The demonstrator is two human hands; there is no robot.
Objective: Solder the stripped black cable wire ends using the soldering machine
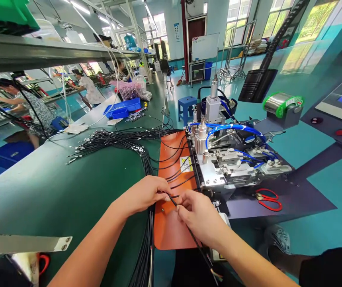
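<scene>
Green bench (54,191), factory floor behind. I see left hand (142,195) and right hand (199,215) both pinching one thin black cable (173,202) over the orange mat (167,227); cable bundle (145,159) left, metal fixture (230,159) and red scissors (269,199) right.

Both bare forearms reach forward and converge at the middle, the left hand (145,195) knuckles-up with fingers curled in a pinching grip, the right hand (199,215) just beside it, fingertips pinched toward the left.

Open green bench (54,187) leftward; cable bundle (120,141) ahead, machine (230,159) right, scissors (268,199) perhaps within reach.
</scene>
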